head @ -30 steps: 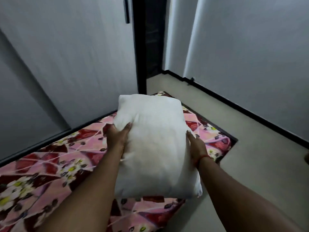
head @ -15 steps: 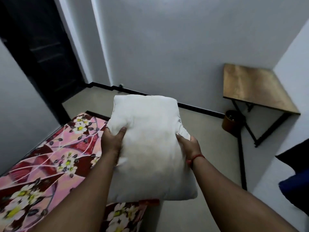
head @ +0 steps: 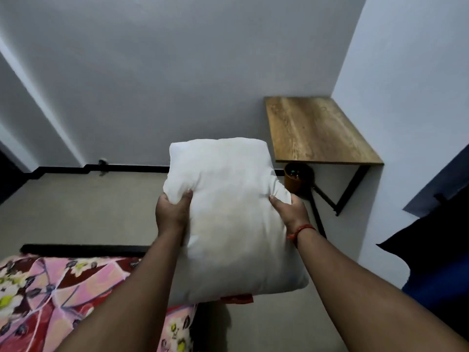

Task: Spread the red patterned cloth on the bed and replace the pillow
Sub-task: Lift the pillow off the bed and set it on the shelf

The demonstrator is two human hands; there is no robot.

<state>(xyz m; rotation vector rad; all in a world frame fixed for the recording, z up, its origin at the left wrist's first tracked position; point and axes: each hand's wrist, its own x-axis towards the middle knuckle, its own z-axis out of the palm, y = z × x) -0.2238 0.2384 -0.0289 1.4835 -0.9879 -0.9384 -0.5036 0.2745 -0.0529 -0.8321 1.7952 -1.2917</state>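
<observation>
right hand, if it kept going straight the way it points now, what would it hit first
Beyond the pillow it grips, the right hand points forward toward the brown bin under the wooden table, so probably the bin first, though depth is hard to judge from this one view.

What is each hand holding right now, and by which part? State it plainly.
Both hands hold the white pillow in the air. The left hand grips its left edge and the right hand its right edge, thumbs on the front, about midway along the sides.
</observation>
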